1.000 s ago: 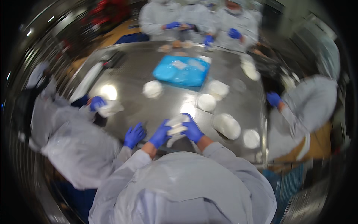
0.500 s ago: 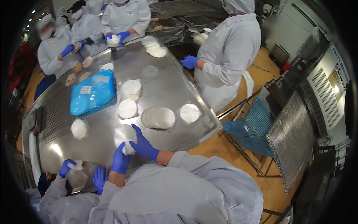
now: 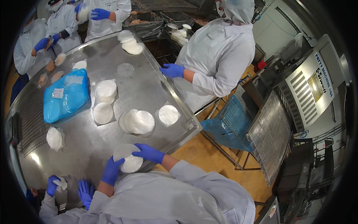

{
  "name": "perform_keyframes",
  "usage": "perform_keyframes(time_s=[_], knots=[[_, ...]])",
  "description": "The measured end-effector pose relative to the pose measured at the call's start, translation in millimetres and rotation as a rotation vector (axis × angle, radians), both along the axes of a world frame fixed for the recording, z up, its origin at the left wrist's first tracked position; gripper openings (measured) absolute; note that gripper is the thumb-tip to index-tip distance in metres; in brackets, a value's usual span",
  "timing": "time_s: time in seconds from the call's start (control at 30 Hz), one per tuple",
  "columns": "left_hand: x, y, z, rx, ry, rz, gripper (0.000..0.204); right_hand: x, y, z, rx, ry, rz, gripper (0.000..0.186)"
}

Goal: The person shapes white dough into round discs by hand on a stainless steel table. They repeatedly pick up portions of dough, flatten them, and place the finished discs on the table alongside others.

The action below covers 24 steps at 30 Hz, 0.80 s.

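Gloved left hand [image 3: 111,170] and right hand [image 3: 150,153], their grip holding overlapping white discs [image 3: 132,163] near the edge of the steel table [image 3: 87,145]; a blue plastic-wrapped package [image 3: 71,106] lies farther left.

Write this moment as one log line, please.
left hand: holds white discs | right hand: holds same discs | nearby: another disc stack | farther off: blue package | surface: metal table

A blue plastic bag [image 3: 69,100] on the steel table [image 3: 89,143], a slatted machine panel [image 3: 310,87] far right.
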<state>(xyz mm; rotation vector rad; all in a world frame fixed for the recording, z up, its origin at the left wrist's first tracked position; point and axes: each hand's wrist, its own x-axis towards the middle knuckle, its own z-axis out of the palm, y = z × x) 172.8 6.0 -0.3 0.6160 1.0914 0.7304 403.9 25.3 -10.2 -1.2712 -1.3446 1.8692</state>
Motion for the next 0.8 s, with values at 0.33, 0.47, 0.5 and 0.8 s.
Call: perform_keyframes(time_s=[0.33,0.47,0.5,0.8], knots=[[8,1,-13,-0.038,-0.006,-0.108,0.049,4,-25,-19,-0.142,-0.015,-0.199,0.049],[13,3,-13,-0.043,0.018,-0.170,0.048,3,-33,-10,-0.001,-0.101,-0.231,0.049],[15,3,-10,-0.053,0.019,-0.179,0.048,4,-37,-13,0.016,-0.086,-0.239,0.049],[11,-3,-6,0.015,0.013,-0.235,0.048,8,-41,9,-0.181,-0.053,-0.291,0.046]])
